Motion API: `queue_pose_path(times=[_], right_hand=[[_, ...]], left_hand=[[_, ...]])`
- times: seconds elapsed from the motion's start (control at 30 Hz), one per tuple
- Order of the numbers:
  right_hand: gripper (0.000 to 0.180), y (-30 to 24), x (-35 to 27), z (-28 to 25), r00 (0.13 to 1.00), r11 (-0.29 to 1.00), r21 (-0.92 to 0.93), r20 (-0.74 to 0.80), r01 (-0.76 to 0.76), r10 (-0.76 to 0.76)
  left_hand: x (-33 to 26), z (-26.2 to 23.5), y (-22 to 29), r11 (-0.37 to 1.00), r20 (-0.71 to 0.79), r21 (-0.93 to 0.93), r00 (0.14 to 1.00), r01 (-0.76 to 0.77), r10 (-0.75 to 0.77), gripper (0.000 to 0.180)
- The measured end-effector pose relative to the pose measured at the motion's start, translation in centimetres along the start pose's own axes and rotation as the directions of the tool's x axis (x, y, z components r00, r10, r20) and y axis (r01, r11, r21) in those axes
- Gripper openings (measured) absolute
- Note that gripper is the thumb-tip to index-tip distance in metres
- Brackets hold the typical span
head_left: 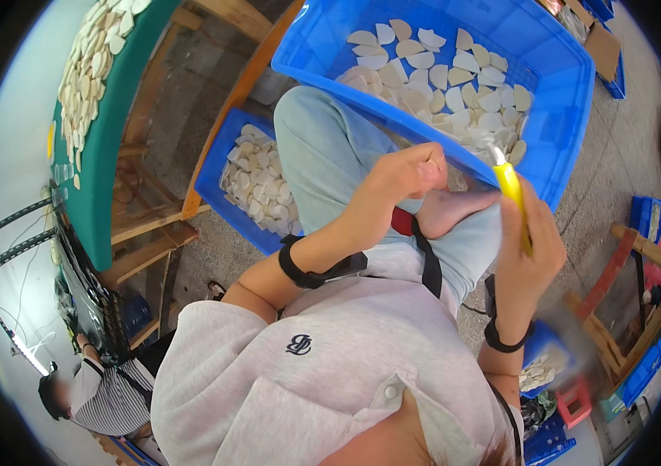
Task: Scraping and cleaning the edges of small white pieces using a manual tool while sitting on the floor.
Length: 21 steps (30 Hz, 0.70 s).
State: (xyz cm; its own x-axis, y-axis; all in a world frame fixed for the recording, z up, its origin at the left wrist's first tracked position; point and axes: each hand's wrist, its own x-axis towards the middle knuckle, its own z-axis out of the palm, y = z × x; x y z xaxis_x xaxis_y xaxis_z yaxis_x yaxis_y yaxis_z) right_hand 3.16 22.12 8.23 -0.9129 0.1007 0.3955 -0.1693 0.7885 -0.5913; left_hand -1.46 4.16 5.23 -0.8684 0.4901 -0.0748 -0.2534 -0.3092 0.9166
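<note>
While the right hand (534,247) grasps a yellow-handled craft knife (511,186) near the large blue crate (567,109), blade outward, presumably for clearance, the left hand (402,177) is curled just beside that crate, contents untellable; off-white half-moon pieces (465,62), inside it, apparently placed within reach; smaller blue crate (229,220), filled with pale pieces (257,182), left of the large crate; green-covered table (101,210), farther left; speckled grey floor (618,147), around it; co-worker in stripes (113,400), well apart from it

A white wall (12,144) is rising at left, a tube light (29,354) is glowing, a green-covered table (101,210) is standing nearby, and speckled grey floor (627,147) is spreading below.
</note>
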Motion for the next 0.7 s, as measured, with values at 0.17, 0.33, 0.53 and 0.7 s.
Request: queue_pose_path(times=[0.17, 0.33, 0.53, 0.7], right_hand=[[0.022, -0.1, -0.4, -0.9, 0.987, 0.984, 0.070, 0.040, -0.161, 0.158], [0.021, -0.2, -0.7, -1.1, 0.976, 0.975, 0.087, 0.101, -0.204, 0.195], [0.020, -0.1, 0.3, -0.7, 0.960, 0.960, 0.096, 0.121, -0.264, 0.252], [0.020, 0.6, 0.0, 0.2, 0.968, 0.976, 0.054, 0.146, -0.213, 0.203]], left_hand=[[0.4, -0.2, 0.2, 0.965, 0.073, -0.227, 0.990, 0.132, -0.119, 0.036], [0.8, -0.6, 0.6, 0.885, 0.138, -0.424, 0.979, 0.193, -0.147, 0.037], [1.6, -1.6, 0.6, 0.692, 0.173, -0.676, 0.967, 0.254, -0.185, 0.035], [0.5, -3.8, 0.1, 0.709, -0.099, -0.683, 0.940, 0.175, -0.327, 0.032]])
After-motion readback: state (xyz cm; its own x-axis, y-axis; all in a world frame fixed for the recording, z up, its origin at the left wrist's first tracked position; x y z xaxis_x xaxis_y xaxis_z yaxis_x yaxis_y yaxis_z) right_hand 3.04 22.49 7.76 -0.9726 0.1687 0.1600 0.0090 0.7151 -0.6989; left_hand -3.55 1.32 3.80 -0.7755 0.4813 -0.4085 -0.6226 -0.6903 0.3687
